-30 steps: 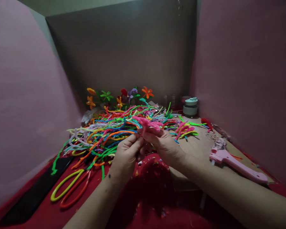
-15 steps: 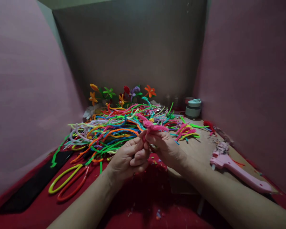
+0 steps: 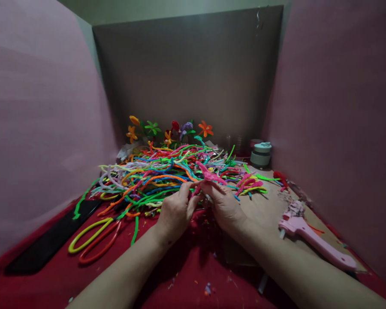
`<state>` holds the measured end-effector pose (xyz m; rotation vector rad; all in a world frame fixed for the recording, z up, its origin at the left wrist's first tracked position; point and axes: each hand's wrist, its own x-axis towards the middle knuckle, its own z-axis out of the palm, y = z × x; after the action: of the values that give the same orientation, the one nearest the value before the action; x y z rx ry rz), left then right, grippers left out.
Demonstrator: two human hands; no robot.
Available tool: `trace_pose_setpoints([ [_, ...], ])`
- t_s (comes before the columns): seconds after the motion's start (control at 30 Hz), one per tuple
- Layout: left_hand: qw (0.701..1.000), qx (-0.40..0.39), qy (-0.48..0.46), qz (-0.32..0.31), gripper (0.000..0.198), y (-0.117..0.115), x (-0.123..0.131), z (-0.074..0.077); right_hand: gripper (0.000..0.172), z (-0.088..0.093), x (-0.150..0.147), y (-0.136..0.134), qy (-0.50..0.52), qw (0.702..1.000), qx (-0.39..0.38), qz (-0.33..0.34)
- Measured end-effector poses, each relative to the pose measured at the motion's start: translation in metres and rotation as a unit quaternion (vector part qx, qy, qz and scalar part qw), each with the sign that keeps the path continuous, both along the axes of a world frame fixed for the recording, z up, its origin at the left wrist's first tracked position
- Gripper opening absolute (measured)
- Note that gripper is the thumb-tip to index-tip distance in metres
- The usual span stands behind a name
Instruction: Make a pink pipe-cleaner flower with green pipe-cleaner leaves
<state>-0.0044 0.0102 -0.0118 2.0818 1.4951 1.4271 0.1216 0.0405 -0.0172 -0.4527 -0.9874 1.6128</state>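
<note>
Two hands: left hand [image 3: 175, 211] and right hand [image 3: 223, 208] both pinch one pink fuzzy piece [image 3: 211, 175], mid-scene, at near side of one heap of coloured stems [image 3: 161, 178] (too tangled to count). Near left: one yellow loop [image 3: 71, 247], one red loop [image 3: 83, 260]. Right: one glue gun [image 3: 320, 245]. Far right: one lidded jar [image 3: 261, 159]. Far: at least seven flowers [image 3: 206, 128].

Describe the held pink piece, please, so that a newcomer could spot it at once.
Find the big heap of colourful stems. At its near edge, the pink piece pokes up where the left hand and right hand meet. Unlike pink strips lying to its right, it is held.
</note>
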Motion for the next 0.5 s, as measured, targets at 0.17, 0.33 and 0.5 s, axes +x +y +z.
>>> trace_pose_setpoints([
  [0.17, 0.998, 0.046, 0.051, -0.001, 0.018, 0.0002, -0.0009, -0.0026, 0.014, 0.0022, 0.0003, -0.0046, -0.033, 0.998, 0.006, -0.045],
  [0.33, 0.991, 0.072, 0.111, -0.025, 0.015, -0.0002, -0.0003, -0.0015, 0.018, 0.0015, 0.003, -0.006, -0.081, 0.994, 0.037, -0.068],
  [0.5, 0.998, -0.012, -0.031, -0.047, 0.017, -0.0044, 0.0063, 0.0041, 0.02, 0.0003, 0.0039, -0.0054, -0.123, 0.985, 0.093, -0.073],
])
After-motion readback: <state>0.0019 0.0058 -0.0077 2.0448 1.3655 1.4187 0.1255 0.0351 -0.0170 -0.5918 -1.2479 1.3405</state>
